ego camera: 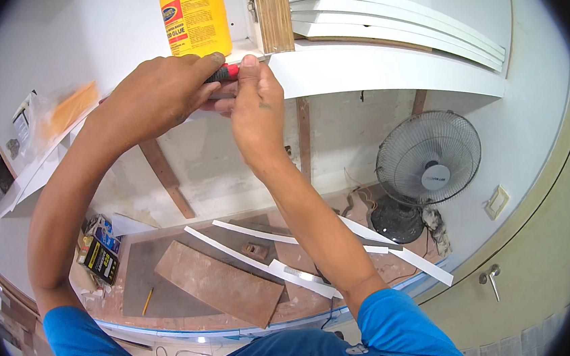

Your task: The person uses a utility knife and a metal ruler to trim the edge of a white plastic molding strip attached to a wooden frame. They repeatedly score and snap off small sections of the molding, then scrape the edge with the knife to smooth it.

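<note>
My left hand (pixel 156 95) is raised at the front edge of a white shelf (pixel 382 68), its fingers closed around a tool with a black and red handle (pixel 225 73). My right hand (pixel 257 94) meets it there, thumb up against the tool's red end, with its other fingers curled beneath. What the tool is cannot be told, as the fingers cover most of it. Just behind my hands stands a yellow plastic jar of wood glue (pixel 197 20). Beside it rises a wood-faced upright panel edge (pixel 274 16) with a metal hinge (pixel 251 5).
White panels (pixel 388 21) are stacked on the shelf at right. Below, a desk fan (pixel 429 165), white edging strips (pixel 254 235), a brown board (pixel 220 283), a small wooden hand plane (pixel 255 251), a pencil (pixel 148 301) and an adhesive box (pixel 100 260) lie or stand on the counter.
</note>
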